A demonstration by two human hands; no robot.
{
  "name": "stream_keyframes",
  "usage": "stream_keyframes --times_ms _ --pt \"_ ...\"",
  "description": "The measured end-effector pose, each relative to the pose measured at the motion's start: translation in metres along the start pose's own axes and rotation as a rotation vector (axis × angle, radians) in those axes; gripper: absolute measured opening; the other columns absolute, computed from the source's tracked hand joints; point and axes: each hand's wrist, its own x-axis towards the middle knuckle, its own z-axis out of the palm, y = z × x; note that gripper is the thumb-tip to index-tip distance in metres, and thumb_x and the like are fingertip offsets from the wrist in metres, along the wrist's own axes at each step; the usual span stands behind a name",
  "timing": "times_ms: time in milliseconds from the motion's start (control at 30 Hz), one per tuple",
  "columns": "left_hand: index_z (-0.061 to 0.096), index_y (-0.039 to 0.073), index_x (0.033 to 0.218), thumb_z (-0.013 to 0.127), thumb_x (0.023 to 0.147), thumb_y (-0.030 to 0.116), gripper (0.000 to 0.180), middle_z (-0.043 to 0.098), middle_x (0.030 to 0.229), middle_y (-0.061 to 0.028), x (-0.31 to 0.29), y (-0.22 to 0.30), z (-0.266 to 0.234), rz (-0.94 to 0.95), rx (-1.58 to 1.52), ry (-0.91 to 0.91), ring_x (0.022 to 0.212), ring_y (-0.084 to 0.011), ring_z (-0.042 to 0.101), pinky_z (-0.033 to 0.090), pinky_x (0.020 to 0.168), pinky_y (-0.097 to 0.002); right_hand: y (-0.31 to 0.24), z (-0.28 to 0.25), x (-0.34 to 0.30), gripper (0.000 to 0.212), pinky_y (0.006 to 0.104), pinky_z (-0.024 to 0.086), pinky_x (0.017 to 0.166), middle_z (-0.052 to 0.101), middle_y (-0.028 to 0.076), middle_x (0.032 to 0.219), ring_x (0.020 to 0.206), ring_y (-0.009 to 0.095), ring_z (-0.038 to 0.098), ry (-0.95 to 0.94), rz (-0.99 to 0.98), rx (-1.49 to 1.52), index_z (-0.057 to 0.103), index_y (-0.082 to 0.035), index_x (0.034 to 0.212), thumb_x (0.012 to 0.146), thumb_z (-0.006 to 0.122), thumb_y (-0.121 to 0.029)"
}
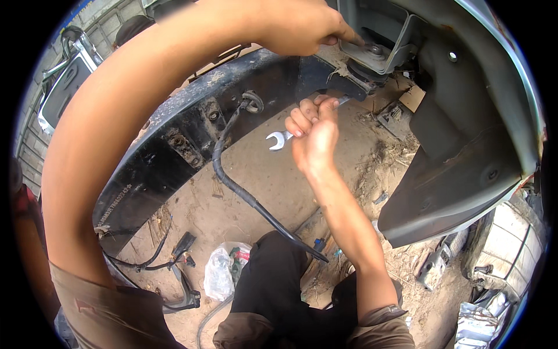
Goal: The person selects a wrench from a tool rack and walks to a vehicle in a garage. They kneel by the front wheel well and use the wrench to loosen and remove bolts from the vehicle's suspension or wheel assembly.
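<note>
My left arm arcs across the top, and my left hand (302, 29) reaches a dark metal bracket (401, 52). Its index finger is stretched out, the tip at a bolt (375, 51) with a washer on the bracket's base; the other fingers are curled and partly hidden. Below, my right hand (314, 125) is closed round a silver wrench (277, 139). The wrench's open jaw sticks out left of my fingers, while its other end reaches under the rubber mount (365, 72) below the bracket, where its tip is hidden.
A dusty black frame rail (168, 145) curves along the left, with a taped cable (232, 185) hanging from it. A grey body panel (465, 145) overhangs at right. A plastic bag (220, 272), loose wiring (183, 250) and scrap metal parts (435, 264) lie on the dirt ground.
</note>
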Motion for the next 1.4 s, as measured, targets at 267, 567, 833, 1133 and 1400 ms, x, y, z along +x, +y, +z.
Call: stream_keyframes --times_ms 267,567,833,1133,1400 --pt "0.056 0.004 0.129 0.048 0.096 0.014 0.035 0.065 0.113 -0.0216 0.033 -0.019 0.034 -0.068 -0.125 0.083 0.104 -0.0338 0.062 0.045 0.094 -0.0397 -0.005 -0.006 -0.001 0.030 0.0251 0.027 0.049 0.031 -0.004 0.063 0.050 0.007 0.024 -0.039 0.009 -0.008 0.040 -0.016 0.090 0.105 0.032 -0.041" --pt "0.049 -0.004 0.114 0.047 0.099 0.035 0.042 0.065 0.083 -0.0256 0.027 -0.009 0.047 -0.389 -0.030 0.339 0.079 -0.0431 0.062 0.047 0.076 -0.0476 -0.001 0.002 -0.002 0.033 0.0249 0.025 0.044 0.032 -0.004 0.062 0.048 0.007 0.024 0.077 0.029 -0.011 0.037 -0.013 0.090 0.104 0.033 -0.042" --pt "0.064 -0.006 0.085 0.033 0.101 0.049 0.065 0.061 0.081 -0.0316 0.056 0.020 0.030 -0.580 0.081 0.014 0.086 -0.0474 0.059 0.046 0.080 -0.0497 0.008 0.012 0.030 0.031 0.0239 0.025 0.038 0.035 -0.004 0.059 0.042 0.006 0.028 0.302 -0.094 -0.036 0.034 -0.013 0.085 0.105 0.031 -0.037" --pt "0.062 -0.002 0.099 0.042 0.099 0.024 0.033 0.039 0.062 0.0039 0.067 0.115 0.010 -0.965 -0.599 0.087 0.049 -0.0076 0.034 0.032 0.044 -0.0256 0.029 -0.008 0.040 0.026 0.0244 0.032 0.054 0.042 0.003 0.073 0.061 0.010 0.041 0.354 -0.362 -0.216 0.039 -0.005 0.094 0.105 0.033 -0.027" --pt "0.059 0.002 0.087 0.050 0.093 0.012 0.015 0.046 0.069 0.0014 0.077 0.146 0.006 -1.045 -1.049 0.334 0.056 -0.0060 0.038 0.030 0.047 -0.0224 0.033 0.007 0.045 0.047 0.0407 0.041 0.095 0.053 0.034 0.114 0.104 0.037 0.056 0.342 -0.511 -0.226 0.042 0.018 0.118 0.105 0.034 -0.026"
